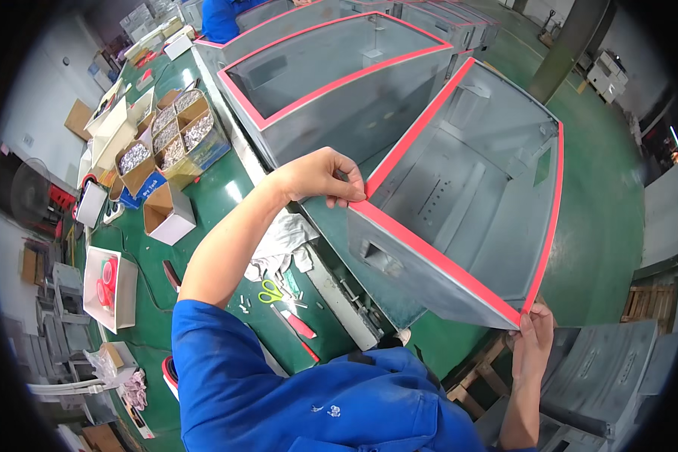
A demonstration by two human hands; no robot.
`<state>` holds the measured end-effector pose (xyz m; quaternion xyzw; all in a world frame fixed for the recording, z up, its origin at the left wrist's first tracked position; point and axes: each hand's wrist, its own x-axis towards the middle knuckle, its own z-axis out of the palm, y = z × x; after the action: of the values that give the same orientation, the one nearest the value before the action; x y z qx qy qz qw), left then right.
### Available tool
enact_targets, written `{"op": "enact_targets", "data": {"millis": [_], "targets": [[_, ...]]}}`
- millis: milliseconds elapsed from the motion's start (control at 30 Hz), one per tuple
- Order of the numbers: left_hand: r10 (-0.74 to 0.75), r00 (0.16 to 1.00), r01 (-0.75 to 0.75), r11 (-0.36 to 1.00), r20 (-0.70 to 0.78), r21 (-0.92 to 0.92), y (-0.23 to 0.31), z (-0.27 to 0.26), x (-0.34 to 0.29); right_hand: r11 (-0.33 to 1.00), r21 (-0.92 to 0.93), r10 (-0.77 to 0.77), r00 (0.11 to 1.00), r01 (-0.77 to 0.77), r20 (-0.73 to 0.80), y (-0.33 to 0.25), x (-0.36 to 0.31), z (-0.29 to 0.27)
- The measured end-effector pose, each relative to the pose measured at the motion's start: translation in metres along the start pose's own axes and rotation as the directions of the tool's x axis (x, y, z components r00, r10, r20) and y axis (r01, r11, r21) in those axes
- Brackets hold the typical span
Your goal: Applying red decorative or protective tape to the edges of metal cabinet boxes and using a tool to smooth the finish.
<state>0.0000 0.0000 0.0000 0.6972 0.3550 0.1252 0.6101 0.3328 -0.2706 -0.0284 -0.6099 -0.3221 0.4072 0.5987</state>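
Note:
A large grey open box-shaped housing (459, 196) stands in front of me, its rim edged with red tape (437, 260). My left hand (325, 179) is at the near left corner of the rim, fingers curled and pinched on the tape there. At the near right corner my right hand (533, 337) has its fingertips closed on the tape at the rim. Between both hands the strip lies straight along the near edge, over a rectangular cutout (382, 258) in the side wall.
Beyond stands another taped grey housing (339, 98), with a co-worker's blue sleeve (220, 19) behind. On the green bench at left are a divided box of small parts (177, 135), green-handled scissors (271, 291), a red-handled knife (299, 324), a cloth (282, 241) and a white bin (111, 290) of red rolls.

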Motion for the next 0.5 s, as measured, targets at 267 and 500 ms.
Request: {"op": "enact_targets", "data": {"millis": [267, 500], "targets": [[0.032, 0.999, -0.032, 0.999, -0.001, -0.009, -0.0034, -0.0025, -0.0012, 1.0, -0.002, -0.016, 1.0, 0.016, -0.007, 0.0017, 0.0, 0.0035], [0.048, 0.999, -0.048, 0.999, 0.004, -0.016, -0.0052, -0.003, -0.0009, 1.0, 0.008, -0.015, 1.0, 0.014, 0.009, 0.0014, 0.0011, 0.0023]]}}
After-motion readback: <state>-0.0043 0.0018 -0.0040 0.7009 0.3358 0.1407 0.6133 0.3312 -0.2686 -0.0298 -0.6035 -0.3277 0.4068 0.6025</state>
